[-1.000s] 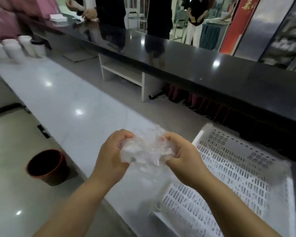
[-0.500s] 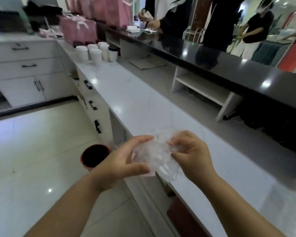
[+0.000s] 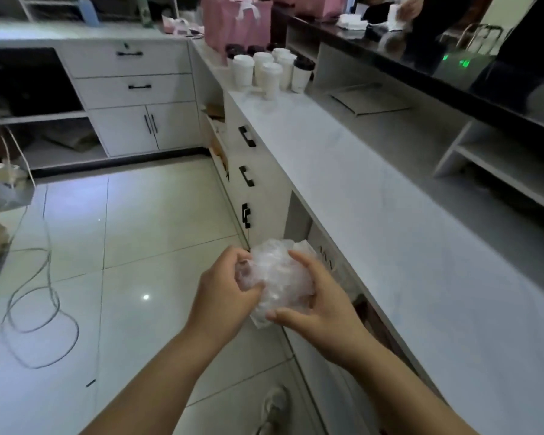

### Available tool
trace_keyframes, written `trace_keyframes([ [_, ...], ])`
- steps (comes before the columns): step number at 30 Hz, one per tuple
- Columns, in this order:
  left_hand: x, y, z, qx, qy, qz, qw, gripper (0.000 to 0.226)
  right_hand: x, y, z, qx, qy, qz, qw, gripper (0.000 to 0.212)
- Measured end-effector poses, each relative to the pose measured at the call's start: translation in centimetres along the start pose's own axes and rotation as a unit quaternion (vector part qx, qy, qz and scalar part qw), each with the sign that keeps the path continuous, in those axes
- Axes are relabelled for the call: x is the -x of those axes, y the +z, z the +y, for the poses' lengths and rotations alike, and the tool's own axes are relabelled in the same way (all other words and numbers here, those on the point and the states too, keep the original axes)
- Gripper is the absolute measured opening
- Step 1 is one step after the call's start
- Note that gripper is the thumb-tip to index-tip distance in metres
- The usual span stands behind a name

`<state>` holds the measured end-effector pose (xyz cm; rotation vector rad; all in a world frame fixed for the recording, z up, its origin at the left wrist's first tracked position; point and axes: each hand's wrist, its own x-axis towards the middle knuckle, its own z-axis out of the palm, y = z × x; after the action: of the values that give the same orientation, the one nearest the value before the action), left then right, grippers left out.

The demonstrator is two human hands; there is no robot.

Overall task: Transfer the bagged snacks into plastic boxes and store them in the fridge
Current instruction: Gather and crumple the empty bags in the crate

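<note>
Beside the bench (image 3: 374,215), over the floor, both hands hold one crumpled clear bag (image 3: 277,277).
Left hand (image 3: 223,296) and right hand (image 3: 314,302) grip narrow around it; I judge it light, soft, slippery, best pinched at the edges.

white cups (image 3: 270,72), pink bags (image 3: 237,22), floor cable (image 3: 41,309)

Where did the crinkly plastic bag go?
In the head view the crumpled clear bag is low in the middle, squeezed between the left hand and right hand, above the floor beside the white counter.
</note>
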<state>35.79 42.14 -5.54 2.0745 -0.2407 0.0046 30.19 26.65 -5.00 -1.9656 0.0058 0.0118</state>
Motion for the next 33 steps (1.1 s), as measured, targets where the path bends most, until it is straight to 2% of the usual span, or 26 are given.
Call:
trace_keyframes([
  [2, -2.1, 0.0, -1.3, 0.026, -0.018, -0.061, 0.998, 0.027, -3.1, 0.8, 1.1, 0.103, -0.043, 0.023, 0.993, 0.07],
  [5, -5.6, -0.1, -3.3, 0.103, -0.069, -0.168, 0.978, 0.013, -8.3, 1.6, 4.1, 0.111, -0.07, 0.025, 0.991, 0.057],
  [8, -9.7, 0.2, -6.0, 0.137, -0.154, -0.223, 0.953, 0.042, -13.6, 2.3, 7.6, 0.15, -0.101, -0.025, 0.983, 0.043],
  [11, -13.4, 0.8, -8.2, 0.135, -0.246, -0.24, 0.929, 0.037, -18.4, 3.2, 10.5, 0.165, -0.087, -0.088, 0.979, 0.032],
  [15, -17.3, 1.5, -11.3, 0.053, -0.275, -0.244, 0.928, 0.035, -23.6, 4.5, 13.4, 0.192, -0.037, -0.135, 0.971, 0.027],
  [18, -19.9, 1.9, -15.0, -0.003, -0.296, -0.216, 0.931, 0.021, -27.3, 6.0, 15.6, 0.228, 0.032, -0.169, 0.958, 0.027],
  [20, -21.4, 2.2, -18.0, -0.041, -0.306, -0.214, 0.927, 0.019, -29.6, 7.2, 17.7, 0.24, 0.079, -0.179, 0.951, 0.029],
  [25, -24.8, 3.3, -26.3, -0.146, -0.312, -0.27, 0.899, 0.025, -34.6, 11.0, 24.5, 0.264, 0.161, -0.177, 0.935, 0.044],
  [28, -27.2, 4.4, -31.7, -0.193, -0.301, -0.3, 0.884, 0.029, -37.7, 13.3, 29.5, 0.333, 0.21, -0.155, 0.906, 0.049],
  [30, -28.7, 5.3, -35.8, -0.217, -0.292, -0.312, 0.878, 0.03, -40.0, 15.2, 33.0, 0.377, 0.211, -0.158, 0.888, 0.049],
  [33, -30.6, 7.0, -41.9, -0.23, -0.289, -0.328, 0.87, 0.03, -43.3, 18.4, 38.3, 0.375, 0.223, -0.163, 0.885, 0.051],
])
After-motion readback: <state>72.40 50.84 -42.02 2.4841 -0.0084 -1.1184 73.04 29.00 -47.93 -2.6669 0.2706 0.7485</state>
